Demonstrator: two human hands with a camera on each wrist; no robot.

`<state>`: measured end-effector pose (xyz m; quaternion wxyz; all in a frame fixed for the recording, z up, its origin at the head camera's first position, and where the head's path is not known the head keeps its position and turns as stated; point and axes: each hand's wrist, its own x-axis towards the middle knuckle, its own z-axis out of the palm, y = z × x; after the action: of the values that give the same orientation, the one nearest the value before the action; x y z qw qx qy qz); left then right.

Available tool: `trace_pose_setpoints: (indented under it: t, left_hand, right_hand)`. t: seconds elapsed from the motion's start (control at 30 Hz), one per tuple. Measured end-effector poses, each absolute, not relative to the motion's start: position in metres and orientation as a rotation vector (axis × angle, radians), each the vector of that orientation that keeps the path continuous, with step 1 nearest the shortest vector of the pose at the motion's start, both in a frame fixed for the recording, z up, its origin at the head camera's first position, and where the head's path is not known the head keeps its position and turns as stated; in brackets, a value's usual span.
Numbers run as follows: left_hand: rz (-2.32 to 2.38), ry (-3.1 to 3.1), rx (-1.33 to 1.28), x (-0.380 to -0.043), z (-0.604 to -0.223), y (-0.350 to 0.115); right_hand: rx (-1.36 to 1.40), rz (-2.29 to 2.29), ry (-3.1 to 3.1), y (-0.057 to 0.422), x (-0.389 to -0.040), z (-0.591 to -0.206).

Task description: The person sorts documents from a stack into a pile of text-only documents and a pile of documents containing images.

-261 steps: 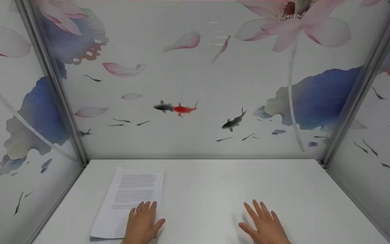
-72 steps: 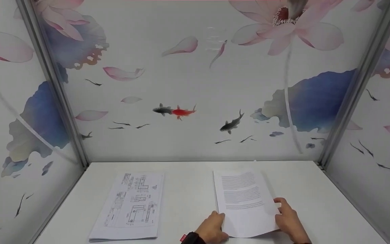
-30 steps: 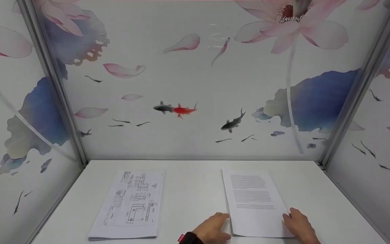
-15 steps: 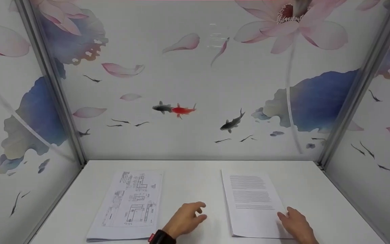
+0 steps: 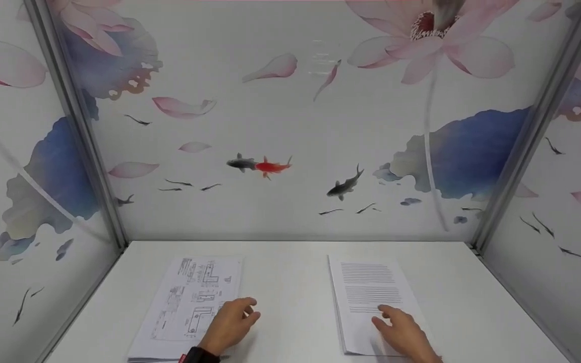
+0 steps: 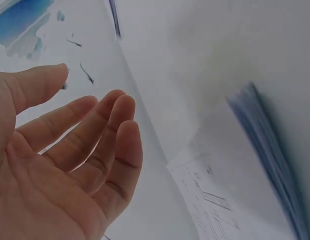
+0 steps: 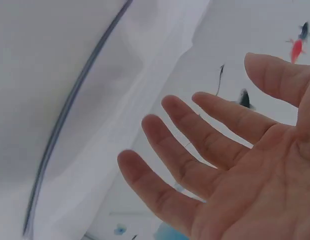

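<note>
The left hand (image 5: 229,325), fingers loosely bent and holding nothing, hangs over the right edge of the drawing stack (image 5: 172,315) on the left side of the white table (image 5: 286,275). The right hand (image 5: 402,331), fingers spread and holding nothing, is over the text stack (image 5: 368,282) on the right side.

Dim, greyish light fills the head view, the tabletop (image 5: 288,282) brighter than the back wall (image 5: 280,121), which shows faint glare streaks (image 5: 321,57). Soft shadows fall beside the left hand (image 5: 229,324) and right hand (image 5: 402,334). Both wrist views look hazy; the left blurs the paper stack (image 6: 267,157).
</note>
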<state>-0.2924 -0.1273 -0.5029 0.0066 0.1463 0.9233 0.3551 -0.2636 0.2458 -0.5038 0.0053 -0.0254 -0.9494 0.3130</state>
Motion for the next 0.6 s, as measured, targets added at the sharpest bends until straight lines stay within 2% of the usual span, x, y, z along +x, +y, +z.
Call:
trace_pose_setpoints:
  t: [0.23,0.6]
  left_hand:
    - [1.073,2.913,0.299,-0.283,-0.511,-0.165]
    - [0.651,3.257,-0.265,-0.288,-0.51,-0.232]
  right_hand:
    - [0.274,1.206,-2.904,0.205,-0.26,-0.501]
    - [0.518,1.311,-2.913,0.149,-0.261,-0.499]
